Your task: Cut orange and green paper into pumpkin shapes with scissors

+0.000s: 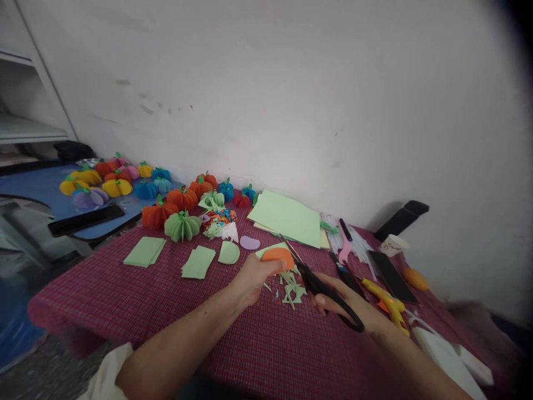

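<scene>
My left hand (255, 278) is closed on an orange half-round paper piece (278, 257) with green paper behind it, held just above the red checked tablecloth (125, 300). My right hand (341, 303) grips black-handled scissors (320, 283); their blades point up-left and meet the paper's right edge. Green paper scraps (291, 289) lie on the cloth under the hands.
Folded green paper stacks (145, 251) (199, 261), a green half-round (229, 253) and a purple one (250, 243) lie left. Green sheets (287, 218) sit behind. Paper pumpkins (182, 225) line the wall. A yellow glue gun (387, 304), phone (391, 275) and paper cup (393, 244) are at right.
</scene>
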Demonstrator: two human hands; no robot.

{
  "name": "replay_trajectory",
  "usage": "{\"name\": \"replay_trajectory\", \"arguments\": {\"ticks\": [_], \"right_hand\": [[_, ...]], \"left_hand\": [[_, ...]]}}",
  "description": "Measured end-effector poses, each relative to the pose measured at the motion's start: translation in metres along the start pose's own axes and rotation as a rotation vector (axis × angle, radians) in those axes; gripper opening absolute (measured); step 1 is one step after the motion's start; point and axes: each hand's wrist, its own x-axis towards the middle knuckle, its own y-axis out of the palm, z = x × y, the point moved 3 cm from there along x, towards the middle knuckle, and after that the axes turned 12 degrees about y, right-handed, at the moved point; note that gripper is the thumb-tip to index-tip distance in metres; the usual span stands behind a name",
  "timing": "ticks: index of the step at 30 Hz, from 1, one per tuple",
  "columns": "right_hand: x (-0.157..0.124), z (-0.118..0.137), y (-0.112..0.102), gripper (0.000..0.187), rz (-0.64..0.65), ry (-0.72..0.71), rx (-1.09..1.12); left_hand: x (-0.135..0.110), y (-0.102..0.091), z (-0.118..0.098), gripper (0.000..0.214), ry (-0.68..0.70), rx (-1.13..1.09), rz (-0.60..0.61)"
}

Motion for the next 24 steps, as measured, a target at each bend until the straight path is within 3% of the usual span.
{"name": "replay_trajectory", "arguments": {"ticks": [24], "right_hand": [[0.008,-0.008,0.003,0.039,0.005,-0.046,0.048]], "left_hand": [[-0.001,0.000,-0.002,0.014,0.003,-0.028,-0.033]]}}
